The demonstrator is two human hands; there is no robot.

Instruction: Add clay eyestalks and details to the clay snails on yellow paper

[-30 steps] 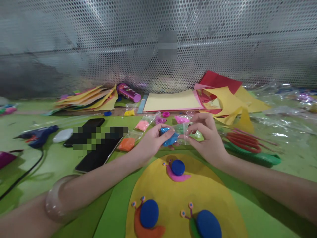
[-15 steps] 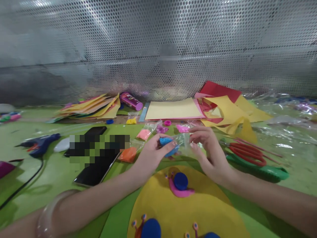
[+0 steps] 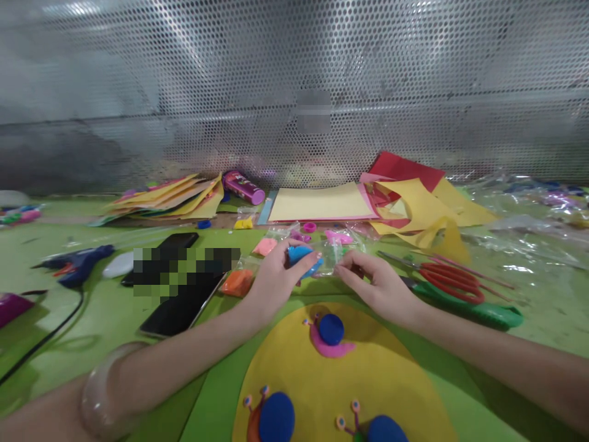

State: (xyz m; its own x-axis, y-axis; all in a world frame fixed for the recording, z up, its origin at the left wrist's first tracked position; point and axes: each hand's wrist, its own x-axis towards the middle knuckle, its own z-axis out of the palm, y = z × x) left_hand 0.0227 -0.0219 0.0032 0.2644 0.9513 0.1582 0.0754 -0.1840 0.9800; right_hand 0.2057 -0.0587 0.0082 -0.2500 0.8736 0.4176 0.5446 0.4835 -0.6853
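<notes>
My left hand (image 3: 275, 274) grips a lump of blue modelling clay (image 3: 304, 260) inside a clear plastic bag (image 3: 330, 256). At the bag's right end, the fingertips of my right hand (image 3: 368, 276) pinch its edge. Below both hands lies a round yellow sheet (image 3: 340, 380) bearing clay snails. The pink snail (image 3: 329, 344) has a blue disc for a shell; two more with blue discs sit nearer me, partly cut off by the frame. Bags of orange clay (image 3: 238, 282) and pale pink clay (image 3: 265, 247) lie left of my left hand.
To the left lie a glue gun (image 3: 83, 264), a white oval object (image 3: 118, 265) and two dark phones (image 3: 184, 307). Red-handled scissors (image 3: 451, 281) and a green-handled cutter (image 3: 483, 312) are on the right. Paper sheets (image 3: 317, 202) and a purple tube (image 3: 243, 187) line the back.
My right hand has come lower and to the left, its fingers now closed on the bag's edge. My left hand has shifted slightly left with the blue clay.
</notes>
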